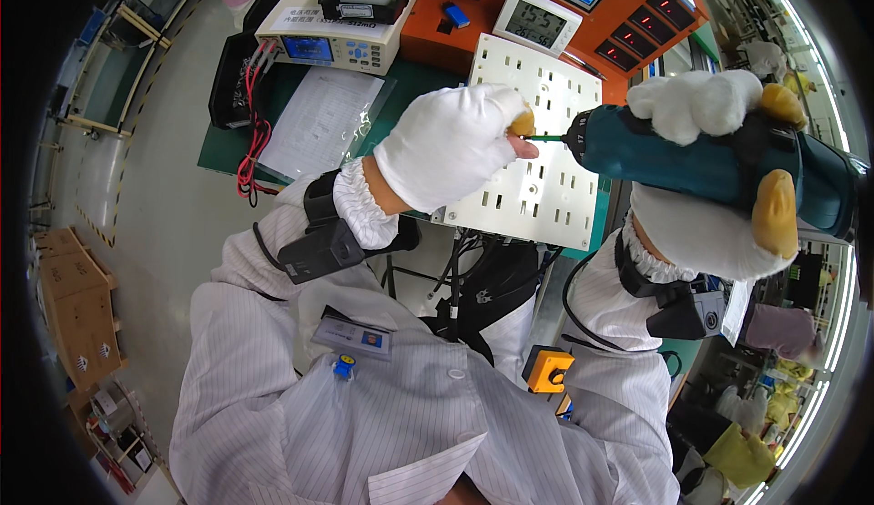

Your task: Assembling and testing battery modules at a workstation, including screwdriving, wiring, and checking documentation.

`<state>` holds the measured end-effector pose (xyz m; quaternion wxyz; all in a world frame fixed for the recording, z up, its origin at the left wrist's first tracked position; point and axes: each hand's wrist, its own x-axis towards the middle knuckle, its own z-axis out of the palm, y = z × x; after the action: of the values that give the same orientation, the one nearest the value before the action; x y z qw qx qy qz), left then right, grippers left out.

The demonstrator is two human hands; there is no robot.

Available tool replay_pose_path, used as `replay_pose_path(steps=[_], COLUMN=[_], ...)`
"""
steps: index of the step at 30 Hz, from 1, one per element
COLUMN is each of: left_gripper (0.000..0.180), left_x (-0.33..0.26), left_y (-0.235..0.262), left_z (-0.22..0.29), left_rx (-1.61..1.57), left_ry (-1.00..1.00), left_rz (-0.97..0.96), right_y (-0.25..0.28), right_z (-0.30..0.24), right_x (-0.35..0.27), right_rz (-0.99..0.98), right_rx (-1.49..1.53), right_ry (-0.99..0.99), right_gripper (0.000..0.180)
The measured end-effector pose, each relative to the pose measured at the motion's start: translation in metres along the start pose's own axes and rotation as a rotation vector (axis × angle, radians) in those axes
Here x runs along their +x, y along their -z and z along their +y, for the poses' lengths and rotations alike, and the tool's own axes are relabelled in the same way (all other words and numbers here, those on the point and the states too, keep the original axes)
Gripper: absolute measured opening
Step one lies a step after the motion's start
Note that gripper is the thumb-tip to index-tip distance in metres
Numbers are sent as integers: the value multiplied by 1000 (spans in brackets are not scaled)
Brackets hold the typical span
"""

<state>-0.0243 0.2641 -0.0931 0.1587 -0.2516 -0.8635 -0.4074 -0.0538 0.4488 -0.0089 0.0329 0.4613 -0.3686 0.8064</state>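
The right hand point(719, 186), in a white glove with yellow fingertips, is wrapped tight around a teal power screwdriver point(710, 164) held level above the white slotted plate point(533, 141). The left hand point(451, 146) is curled closed, its thumb and forefinger pinching the thin green bit point(544, 137) at the tool's nose. The plate lies on the green bench point(273, 114), in front of an orange control box point(564, 5). Seating the bit well likely calls for keeping it straight in line with the chuck, fingers clear of the trigger.
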Motion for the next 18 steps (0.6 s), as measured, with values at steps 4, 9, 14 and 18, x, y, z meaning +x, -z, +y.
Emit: replay_pose_path(steps=[4, 9, 14, 18], left_gripper=[20, 28, 31, 33], left_x=[1, 9, 20, 34], left_y=[4, 11, 10, 12], left_z=[-4, -16, -44, -70], left_rx=[12, 60, 219, 387], left_ry=[-62, -160, -122, -67], left_rz=[11, -153, -71, -48], right_y=[1, 41, 20, 38], right_z=[1, 16, 39, 84], right_x=[0, 28, 29, 40], right_rz=[-25, -541, -178, -211], right_rx=[7, -15, 129, -188], right_ry=[-42, -286, -319, -48], right_gripper=[62, 61, 46, 32])
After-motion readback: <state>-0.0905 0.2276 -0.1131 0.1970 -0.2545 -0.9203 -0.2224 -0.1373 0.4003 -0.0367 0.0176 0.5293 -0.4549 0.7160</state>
